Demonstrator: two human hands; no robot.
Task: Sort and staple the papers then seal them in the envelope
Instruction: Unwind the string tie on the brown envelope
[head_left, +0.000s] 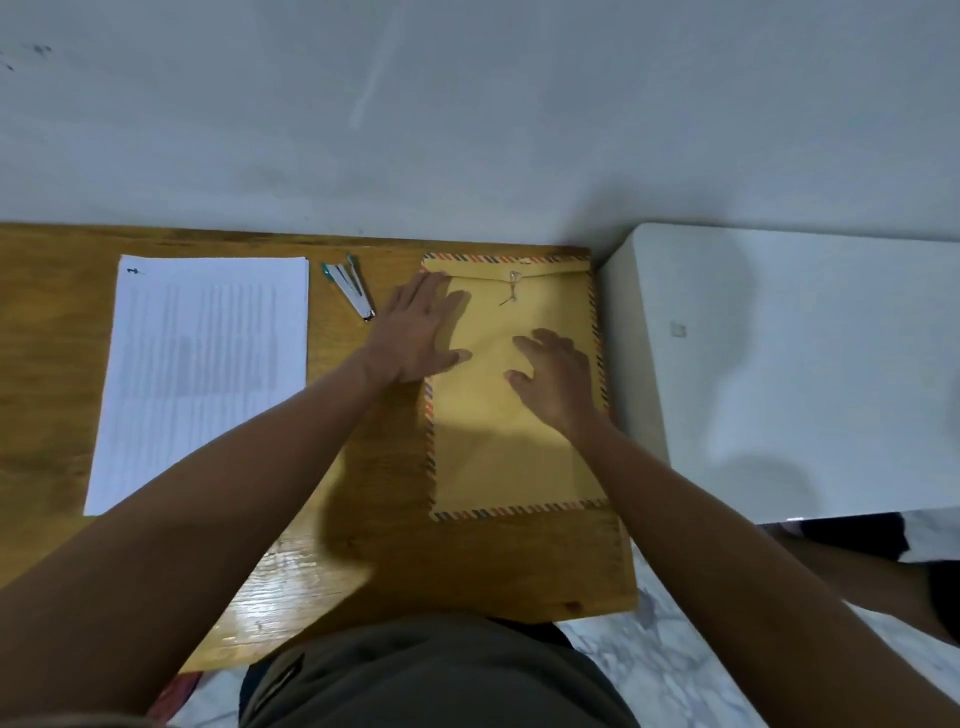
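A brown envelope (511, 457) with a red-and-blue striped border lies flat on the right of the wooden table (363, 571), its flap down and its string clasp at the top. My left hand (421, 338) rests flat, fingers spread, on the envelope's upper left edge. Over the envelope's right half my right hand (558, 382) is spread, fingers apart, touching or just above the paper. A stack of white printed papers (202, 374) lies on the table's left. Between the papers and the envelope lies a silver stapler (349, 286) with teal ends.
A white wall rises behind the table. A white box-like surface (810, 364) stands against the table's right edge. Marble-patterned floor (675, 670) shows below right, and my grey-clad lap is at the bottom.
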